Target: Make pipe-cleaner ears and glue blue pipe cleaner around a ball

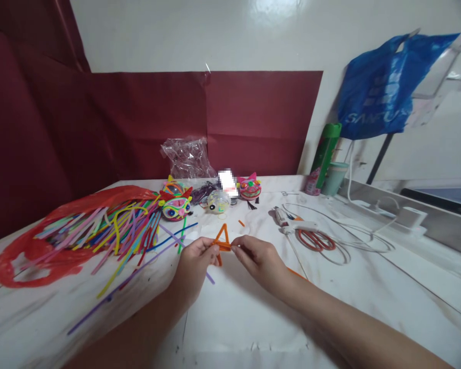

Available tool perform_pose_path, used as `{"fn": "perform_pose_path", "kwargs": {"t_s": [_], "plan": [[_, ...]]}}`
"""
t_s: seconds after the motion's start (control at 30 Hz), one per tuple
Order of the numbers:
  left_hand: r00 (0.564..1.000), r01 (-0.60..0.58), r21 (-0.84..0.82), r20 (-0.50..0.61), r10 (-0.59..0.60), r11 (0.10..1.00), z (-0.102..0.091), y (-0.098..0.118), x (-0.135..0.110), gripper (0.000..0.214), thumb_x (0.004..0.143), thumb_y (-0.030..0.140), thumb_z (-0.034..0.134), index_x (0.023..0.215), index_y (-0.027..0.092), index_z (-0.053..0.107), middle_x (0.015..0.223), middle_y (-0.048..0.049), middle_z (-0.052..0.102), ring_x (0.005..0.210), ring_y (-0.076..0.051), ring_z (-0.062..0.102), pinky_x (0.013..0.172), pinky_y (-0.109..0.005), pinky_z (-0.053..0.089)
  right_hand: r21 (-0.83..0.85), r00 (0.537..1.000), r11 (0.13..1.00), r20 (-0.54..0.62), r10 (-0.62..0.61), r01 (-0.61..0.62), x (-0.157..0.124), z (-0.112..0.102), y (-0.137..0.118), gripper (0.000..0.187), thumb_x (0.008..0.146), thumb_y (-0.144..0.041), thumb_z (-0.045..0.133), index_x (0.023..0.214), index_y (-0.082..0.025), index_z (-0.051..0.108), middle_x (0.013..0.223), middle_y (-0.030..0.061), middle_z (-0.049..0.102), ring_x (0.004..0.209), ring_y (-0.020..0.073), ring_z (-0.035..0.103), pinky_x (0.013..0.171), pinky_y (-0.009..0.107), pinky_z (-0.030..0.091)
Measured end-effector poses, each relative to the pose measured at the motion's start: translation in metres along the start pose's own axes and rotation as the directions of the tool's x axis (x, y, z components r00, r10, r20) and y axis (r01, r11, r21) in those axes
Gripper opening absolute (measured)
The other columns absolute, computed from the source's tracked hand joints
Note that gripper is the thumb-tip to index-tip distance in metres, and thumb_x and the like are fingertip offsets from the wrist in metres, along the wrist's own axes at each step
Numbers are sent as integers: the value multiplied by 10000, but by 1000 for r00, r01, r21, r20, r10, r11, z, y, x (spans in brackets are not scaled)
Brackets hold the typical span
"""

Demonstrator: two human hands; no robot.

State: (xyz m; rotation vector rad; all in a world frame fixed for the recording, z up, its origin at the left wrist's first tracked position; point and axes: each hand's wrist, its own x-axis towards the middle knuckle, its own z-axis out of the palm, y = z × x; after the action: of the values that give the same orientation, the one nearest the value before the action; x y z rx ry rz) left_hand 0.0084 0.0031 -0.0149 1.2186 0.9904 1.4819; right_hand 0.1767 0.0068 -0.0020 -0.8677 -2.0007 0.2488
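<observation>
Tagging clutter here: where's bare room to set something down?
Free: white sheet between left forearm and right forearm; pale marbled tabletop outside right forearm. Crowded: left, multicoloured fuzzy stems on red plastic bag; mid-right, white plastic glue gun.

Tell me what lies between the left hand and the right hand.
The head view shows an orange pipe cleaner, bent into a triangle, between the left hand and right hand.

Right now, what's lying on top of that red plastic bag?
Fuzzy, multicoloured craft stems lie heaped over the red plastic bag, some ends reaching past it onto the white marbled table. The bag's middle and any buried stems are covered.
</observation>
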Motion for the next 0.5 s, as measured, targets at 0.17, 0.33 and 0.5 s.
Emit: {"fn": "perform_pose_path", "kwargs": {"t_s": [0.17, 0.33, 0.5], "plan": [[999, -24, 24, 30, 23, 999, 0, -3, 0, 101, 696, 252, 633, 680, 154, 612, 511, 43, 532, 496, -99, 465, 541, -247, 366, -8, 1000, 1000, -5, -7, 7, 0, -2, -1, 166, 887, -210, 473, 820, -188, 623, 671, 21, 656, 575, 126, 578, 553, 212, 426], [999, -14, 40, 35, 13, 999, 0, 1, -2, 101, 680, 258, 643, 675, 160, 617, 511, 47, 526, 505, -104, 467, 550, -252, 366, -27, 999, 999, 19, 31, -31, 1, -1, -2, 164, 878, -219, 476, 800, -195, 618, 649, 16, 650, 555, 129, 567, 535, 218, 415], [999, -16, 63, 43, 14, 998, 0, 2, -3, 118, 680, 270, 653, 676, 156, 625, 505, 42, 530, 508, -107, 470, 548, -250, 365, -35, 999, 999, 20, 35, -34, 0, 0, 0, 162, 878, -222, 480, 809, -188, 623, 644, 16, 644, 541, 125, 559, 525, 217, 403]]}}
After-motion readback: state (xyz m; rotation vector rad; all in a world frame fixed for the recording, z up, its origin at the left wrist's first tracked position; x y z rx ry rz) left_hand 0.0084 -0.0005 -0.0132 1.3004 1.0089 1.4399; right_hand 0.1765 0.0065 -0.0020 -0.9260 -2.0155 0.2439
